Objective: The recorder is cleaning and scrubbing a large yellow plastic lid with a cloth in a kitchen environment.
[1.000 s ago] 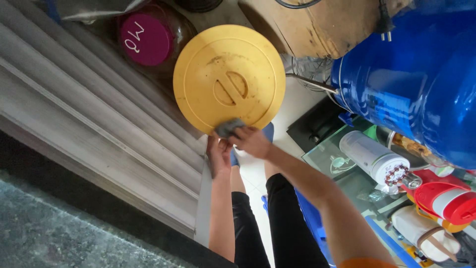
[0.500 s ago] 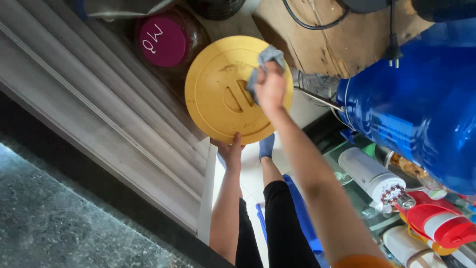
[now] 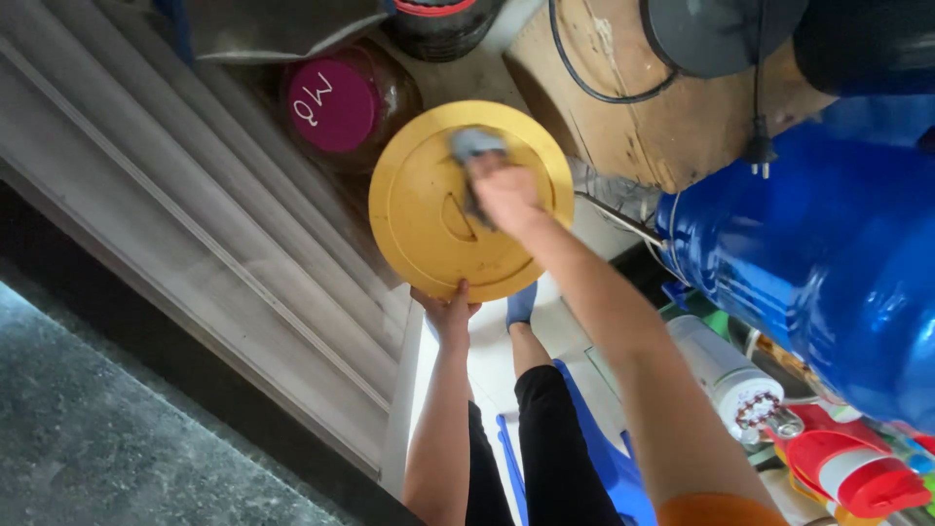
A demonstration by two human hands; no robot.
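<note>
A: Left hand (image 3: 446, 314) grips the round yellow plastic lid (image 3: 429, 219) at its near rim, held up.
B: Right hand (image 3: 504, 195) presses a grey cloth (image 3: 473, 144) on its top. Mid-wipe; next, uncovered face.

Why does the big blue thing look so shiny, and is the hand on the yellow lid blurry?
In the head view, daylight puts pale glare streaks on the blue barrel; the right hand pressing a grey cloth on the yellow lid looks slightly smeared, while the left hand at the lid's edge is sharper; the bottom-left corner is dark.
</note>
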